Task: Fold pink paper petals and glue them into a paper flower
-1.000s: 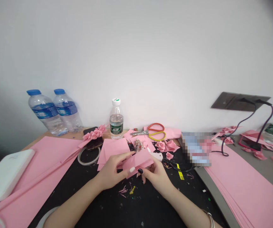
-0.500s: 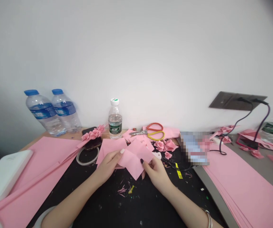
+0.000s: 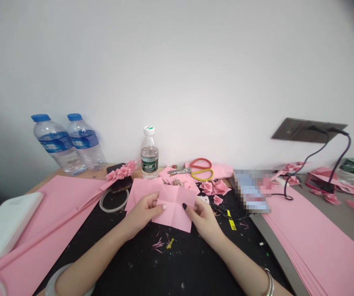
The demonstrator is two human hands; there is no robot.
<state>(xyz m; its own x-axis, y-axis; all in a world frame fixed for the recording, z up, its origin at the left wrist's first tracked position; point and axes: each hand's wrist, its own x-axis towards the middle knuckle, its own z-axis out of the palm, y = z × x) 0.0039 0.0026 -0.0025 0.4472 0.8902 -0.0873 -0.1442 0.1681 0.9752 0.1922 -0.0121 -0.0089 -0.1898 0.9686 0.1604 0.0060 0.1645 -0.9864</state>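
A pink square of paper (image 3: 174, 216) with crossing creases is held up over the black desk surface. My left hand (image 3: 147, 210) pinches its left edge, thumb on the front. At the right edge, my right hand (image 3: 202, 213) grips it between thumb and fingers; some of those fingertips are hidden behind the sheet. Behind the held square lie more pink sheets (image 3: 136, 190). Folded pink paper roses (image 3: 216, 188) rest just beyond my right hand. Scissors (image 3: 195, 170) with one red and one yellow handle lie farther back on pink paper.
Two blue-capped bottles (image 3: 56, 142) lean against the wall, and a small water bottle (image 3: 149, 158) stands nearby. A white power bank (image 3: 8, 226) lies on large pink sheets at left. Pink sheets (image 3: 315, 238) are stacked at right, beside a blurred-out screen (image 3: 251, 191). Paper scraps (image 3: 158, 245) litter the desk.
The pink square has turned from a corner-down position to lie nearly level, its edge toward me. My left thumb has shifted onto its front, and both hands still hold it.
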